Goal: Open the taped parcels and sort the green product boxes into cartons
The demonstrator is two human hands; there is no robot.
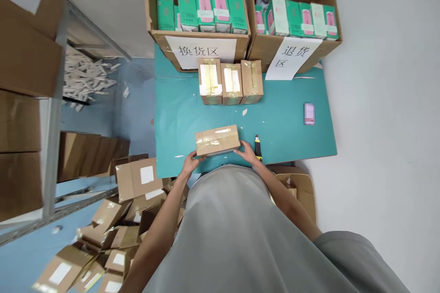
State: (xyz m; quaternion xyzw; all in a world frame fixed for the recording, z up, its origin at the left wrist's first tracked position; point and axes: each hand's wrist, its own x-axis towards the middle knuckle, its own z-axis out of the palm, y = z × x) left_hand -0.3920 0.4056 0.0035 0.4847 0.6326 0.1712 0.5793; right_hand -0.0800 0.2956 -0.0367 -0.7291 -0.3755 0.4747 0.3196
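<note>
1. Risk: the utility knife lies just beside the right hand; I judge a sideways sweep could knock it off the teal table. Blade exposure: cannot tell.
2. Risk: uneven hold could tip the taped carton.
3. Hands: apart, left hand and right clamped on opposite ends of the carton.
4. Carton: lower centre of frame, brown, oblong, glossy tape across top; I see no opening.

3 ctns behind pkg
</note>
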